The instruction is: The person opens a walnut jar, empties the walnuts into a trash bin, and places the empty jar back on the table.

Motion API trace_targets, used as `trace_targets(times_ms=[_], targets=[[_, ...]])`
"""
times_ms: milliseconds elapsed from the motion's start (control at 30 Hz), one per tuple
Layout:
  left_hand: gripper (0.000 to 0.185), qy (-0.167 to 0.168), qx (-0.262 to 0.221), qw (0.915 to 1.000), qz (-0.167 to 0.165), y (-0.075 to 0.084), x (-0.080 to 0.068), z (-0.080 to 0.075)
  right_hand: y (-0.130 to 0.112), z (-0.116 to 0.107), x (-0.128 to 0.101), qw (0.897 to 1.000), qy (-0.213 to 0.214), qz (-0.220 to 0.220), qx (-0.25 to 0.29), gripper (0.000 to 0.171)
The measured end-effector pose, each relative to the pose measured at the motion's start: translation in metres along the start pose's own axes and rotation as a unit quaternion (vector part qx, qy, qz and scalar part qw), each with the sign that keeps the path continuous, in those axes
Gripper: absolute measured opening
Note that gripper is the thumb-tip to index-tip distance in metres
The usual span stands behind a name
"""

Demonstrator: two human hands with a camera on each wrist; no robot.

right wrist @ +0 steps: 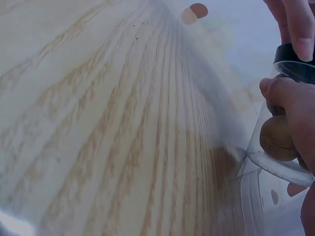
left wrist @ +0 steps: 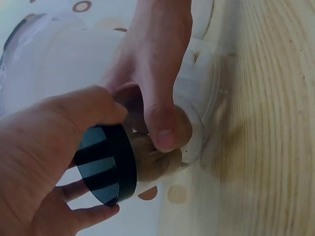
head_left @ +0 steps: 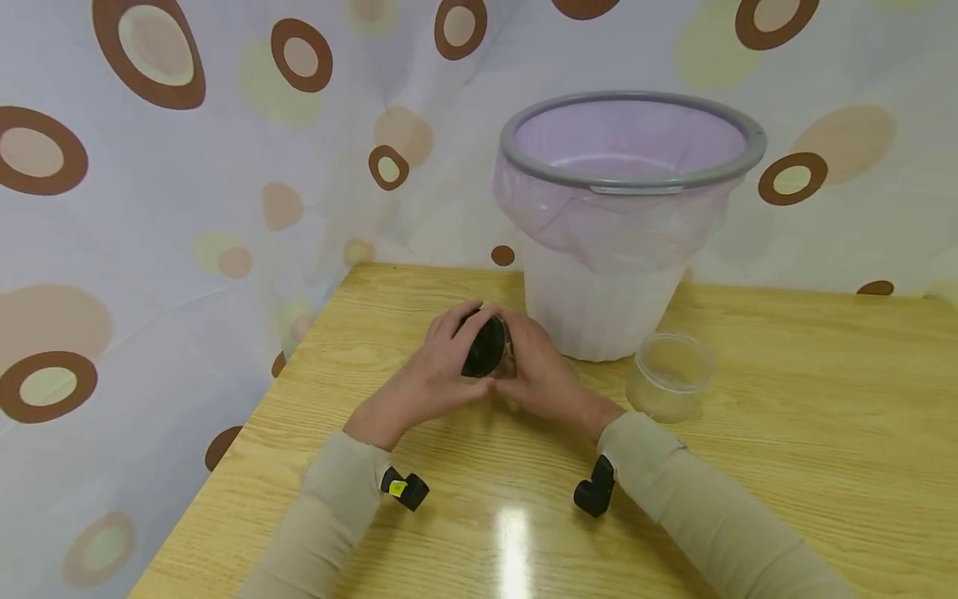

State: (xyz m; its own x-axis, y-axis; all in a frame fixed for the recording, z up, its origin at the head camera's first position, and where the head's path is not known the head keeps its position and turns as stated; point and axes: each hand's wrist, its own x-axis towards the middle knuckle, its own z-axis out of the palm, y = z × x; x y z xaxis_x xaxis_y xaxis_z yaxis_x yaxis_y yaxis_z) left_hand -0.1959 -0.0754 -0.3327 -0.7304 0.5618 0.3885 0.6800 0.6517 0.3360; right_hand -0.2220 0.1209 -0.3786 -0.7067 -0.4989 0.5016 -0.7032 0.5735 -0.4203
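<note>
My left hand [head_left: 434, 366] grips a black lid [head_left: 486, 348], its fingers over the far side and the thumb below. My right hand [head_left: 546, 374] is curled round a clear jar [right wrist: 256, 132] just beside the lid. Through the jar's wall in the left wrist view show brown, rounded, nut-like pieces [left wrist: 152, 162]. The jar is tipped, with the lid end toward my left hand. Whether the lid sits fully on the jar I cannot tell. Most of the jar is hidden behind my fingers in the head view.
An open clear plastic tub [head_left: 669, 378] stands right of my right hand. Behind it is a white bin [head_left: 599, 308] with a grey rim and a pinkish liner. A spotted curtain [head_left: 224, 208] borders the wooden table [head_left: 786, 449] at the left and back.
</note>
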Motion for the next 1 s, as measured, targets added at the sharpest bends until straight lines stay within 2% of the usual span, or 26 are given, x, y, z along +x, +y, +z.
trace_targets(times_ms=[133, 233, 367, 500, 633, 733, 867, 1000], targets=[[0.077, 0.011, 0.024, 0.9992, 0.030, -0.003, 0.004, -0.005, 0.001, -0.001, 0.000, 1.000, 0.001, -0.005, 0.002, 0.085], [0.072, 0.015, 0.039, 0.9989, 0.022, -0.002, 0.008, -0.007, 0.002, -0.002, 0.000, 1.000, -0.001, 0.003, -0.004, 0.084], [0.071, -0.002, 0.050, 0.9975, -0.051, 0.005, 0.012, -0.007, 0.002, -0.002, 0.001, 1.000, -0.005, 0.022, -0.005, 0.082], [0.073, -0.020, 0.058, 0.9897, -0.129, 0.010, 0.015, -0.005, 0.003, 0.000, 0.001, 1.000, -0.003, 0.026, 0.002, 0.079], [0.078, -0.038, 0.057, 0.9853, -0.156, 0.014, 0.017, -0.004, 0.003, 0.000, 0.000, 1.000, 0.005, 0.022, 0.006, 0.076], [0.083, -0.049, 0.035, 0.9895, -0.131, 0.013, 0.016, -0.004, 0.004, 0.001, -0.003, 1.000, 0.004, 0.027, 0.005, 0.077], [0.084, -0.049, 0.012, 0.9976, -0.047, 0.010, 0.013, -0.007, 0.005, 0.000, -0.005, 1.000, -0.003, 0.029, 0.004, 0.084], [0.078, -0.039, 0.017, 0.9988, 0.026, 0.005, 0.011, -0.011, 0.005, -0.001, -0.005, 1.000, 0.005, 0.016, 0.012, 0.087]])
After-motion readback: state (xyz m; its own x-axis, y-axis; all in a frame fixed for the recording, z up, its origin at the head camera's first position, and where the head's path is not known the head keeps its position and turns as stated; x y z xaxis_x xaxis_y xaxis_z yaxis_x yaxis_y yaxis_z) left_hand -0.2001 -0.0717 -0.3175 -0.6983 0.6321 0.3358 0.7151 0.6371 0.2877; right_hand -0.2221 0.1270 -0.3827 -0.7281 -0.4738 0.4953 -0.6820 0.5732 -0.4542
